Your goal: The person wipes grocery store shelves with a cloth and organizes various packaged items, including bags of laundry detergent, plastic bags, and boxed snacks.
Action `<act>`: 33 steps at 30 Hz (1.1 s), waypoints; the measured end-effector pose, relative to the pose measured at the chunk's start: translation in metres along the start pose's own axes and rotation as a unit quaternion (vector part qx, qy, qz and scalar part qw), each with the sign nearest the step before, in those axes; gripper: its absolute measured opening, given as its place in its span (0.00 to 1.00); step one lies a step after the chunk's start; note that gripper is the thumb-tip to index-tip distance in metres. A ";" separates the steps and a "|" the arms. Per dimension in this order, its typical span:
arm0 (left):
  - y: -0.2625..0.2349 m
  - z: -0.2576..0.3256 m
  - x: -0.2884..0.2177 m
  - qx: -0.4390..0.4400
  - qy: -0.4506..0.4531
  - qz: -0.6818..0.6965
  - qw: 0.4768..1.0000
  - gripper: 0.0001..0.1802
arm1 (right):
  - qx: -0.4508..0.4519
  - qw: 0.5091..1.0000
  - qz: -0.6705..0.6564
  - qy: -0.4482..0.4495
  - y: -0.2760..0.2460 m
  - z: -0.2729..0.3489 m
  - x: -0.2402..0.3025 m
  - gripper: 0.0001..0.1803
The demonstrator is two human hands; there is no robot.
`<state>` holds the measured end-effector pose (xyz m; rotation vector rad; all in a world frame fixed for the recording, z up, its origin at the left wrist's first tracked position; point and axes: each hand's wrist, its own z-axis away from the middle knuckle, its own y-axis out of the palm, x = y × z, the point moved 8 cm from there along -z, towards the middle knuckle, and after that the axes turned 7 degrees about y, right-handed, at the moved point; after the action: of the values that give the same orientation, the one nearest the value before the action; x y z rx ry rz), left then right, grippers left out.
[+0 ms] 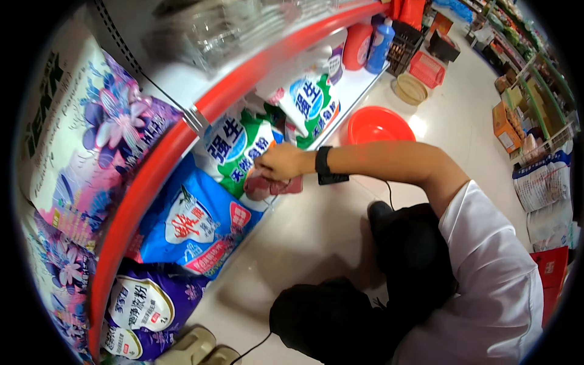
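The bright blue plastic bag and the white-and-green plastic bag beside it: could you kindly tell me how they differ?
The bright blue plastic bag has pink panels, whereas the white-and-green plastic bag has green areas on white. The blue bag bears an irregular white patch; the white-and-green bag bears a rounded blue emblem. The white-and-green bag is nearer the right hand, while the blue bag lies lower in the picture. Both are printed and sit below the red shelf edge.

Shop, red-edged shelf, detergent bags

Clear stuff: too blurry, no clue
Beige slippers: bottom edge chops 'em
Reddish cloth: partly under right hand
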<state>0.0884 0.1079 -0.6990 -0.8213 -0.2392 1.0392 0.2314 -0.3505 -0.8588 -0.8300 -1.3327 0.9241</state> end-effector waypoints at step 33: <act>-0.029 -0.105 -0.074 -0.101 0.123 0.016 0.987 0.10 | 0.021 0.993 0.054 -0.101 0.008 -0.008 -0.005 0.15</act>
<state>0.1268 -0.0122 -0.7368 -1.1302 -0.1221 0.9425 0.2385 -0.3520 -0.8686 -0.7989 -1.4471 1.1422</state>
